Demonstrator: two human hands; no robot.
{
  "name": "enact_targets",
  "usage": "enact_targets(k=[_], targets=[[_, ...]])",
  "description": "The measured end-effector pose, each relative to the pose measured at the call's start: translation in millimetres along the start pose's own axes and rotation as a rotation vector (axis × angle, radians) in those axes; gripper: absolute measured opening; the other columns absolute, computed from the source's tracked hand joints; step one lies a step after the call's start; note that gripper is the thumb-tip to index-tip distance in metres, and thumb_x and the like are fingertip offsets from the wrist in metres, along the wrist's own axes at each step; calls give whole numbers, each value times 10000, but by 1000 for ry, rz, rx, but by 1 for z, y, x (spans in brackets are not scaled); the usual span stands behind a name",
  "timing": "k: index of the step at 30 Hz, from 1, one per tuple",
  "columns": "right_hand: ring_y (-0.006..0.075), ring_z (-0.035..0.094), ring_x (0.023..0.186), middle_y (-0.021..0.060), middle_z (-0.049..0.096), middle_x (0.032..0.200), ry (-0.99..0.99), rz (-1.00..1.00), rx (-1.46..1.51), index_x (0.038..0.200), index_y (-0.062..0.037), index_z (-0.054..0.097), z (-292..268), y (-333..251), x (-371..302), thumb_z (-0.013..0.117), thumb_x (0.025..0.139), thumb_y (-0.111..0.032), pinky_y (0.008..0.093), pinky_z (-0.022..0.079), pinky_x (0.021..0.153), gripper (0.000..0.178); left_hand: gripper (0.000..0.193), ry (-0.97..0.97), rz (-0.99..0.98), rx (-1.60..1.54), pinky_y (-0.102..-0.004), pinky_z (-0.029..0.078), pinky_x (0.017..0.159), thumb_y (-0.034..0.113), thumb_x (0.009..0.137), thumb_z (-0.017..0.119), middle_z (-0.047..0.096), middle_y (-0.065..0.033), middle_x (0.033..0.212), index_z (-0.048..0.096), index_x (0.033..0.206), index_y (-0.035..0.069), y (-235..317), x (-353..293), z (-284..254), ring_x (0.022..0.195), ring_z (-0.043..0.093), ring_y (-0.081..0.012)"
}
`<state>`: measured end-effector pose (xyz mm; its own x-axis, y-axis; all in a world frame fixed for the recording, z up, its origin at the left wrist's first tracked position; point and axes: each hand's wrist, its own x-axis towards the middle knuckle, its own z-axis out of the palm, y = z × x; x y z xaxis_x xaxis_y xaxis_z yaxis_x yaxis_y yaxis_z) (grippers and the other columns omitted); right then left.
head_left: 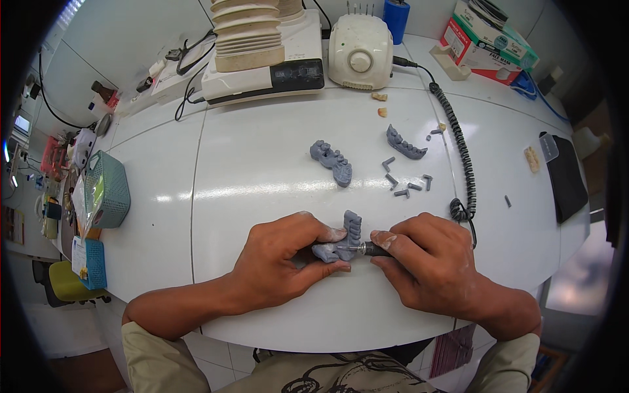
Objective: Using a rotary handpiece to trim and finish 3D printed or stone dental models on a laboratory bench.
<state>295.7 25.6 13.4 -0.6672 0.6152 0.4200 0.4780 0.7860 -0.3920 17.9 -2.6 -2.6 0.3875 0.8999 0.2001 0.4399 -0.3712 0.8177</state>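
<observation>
Between the thumb and fingers of my left hand [278, 252] is a grey dental model [352, 229] with a row of teeth. My right hand [432, 262] grips a dark rotary handpiece [375, 249] like a pen. Its thin metal bit reaches left onto the model and appears to touch it. White dust coats my fingertips. Beyond my hands lie another grey dental model [332, 162] and a curved grey tooth-row model [406, 143]. Several short grey pegs [391, 180] are scattered near them.
A cream control unit [360, 52] stands at the back, its coiled black cord [464, 144] running down the right side. Left of it is a white machine with a ribbed hose [246, 33]. Boxes [488, 42] fill the back right; a teal basket [108, 190] stands left.
</observation>
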Motion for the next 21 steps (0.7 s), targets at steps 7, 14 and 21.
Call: enact_targets(k=[7, 14, 21], targets=[[191, 653, 717, 45, 695, 893, -3, 4, -5, 1118, -44, 810, 0, -1, 0, 930, 815, -78, 347, 486, 580, 328, 385, 1, 4, -19, -349, 623, 705, 177, 887, 975, 762, -132, 963, 778, 1166, -2, -2, -1, 2, 829, 783, -251], [188, 645, 718, 41, 691, 894, -6, 5, -17, 1119, -51, 813, -1, -2, 1, 933, 807, -76, 345, 484, 578, 335, 401, -44, -35, 34, -330, 631, 730, 120, 831, 1011, 816, -140, 1019, 784, 1147, 22, 2, 0, -2, 884, 820, -252], [191, 639, 723, 40, 684, 896, -19, 1, -25, 1135, -52, 814, -2, -2, 1, 932, 806, -80, 347, 484, 579, 351, 379, -10, 8, 9, -359, 596, 674, 192, 890, 969, 741, -123, 938, 770, 1155, 8, -3, -1, 1, 798, 749, -253]])
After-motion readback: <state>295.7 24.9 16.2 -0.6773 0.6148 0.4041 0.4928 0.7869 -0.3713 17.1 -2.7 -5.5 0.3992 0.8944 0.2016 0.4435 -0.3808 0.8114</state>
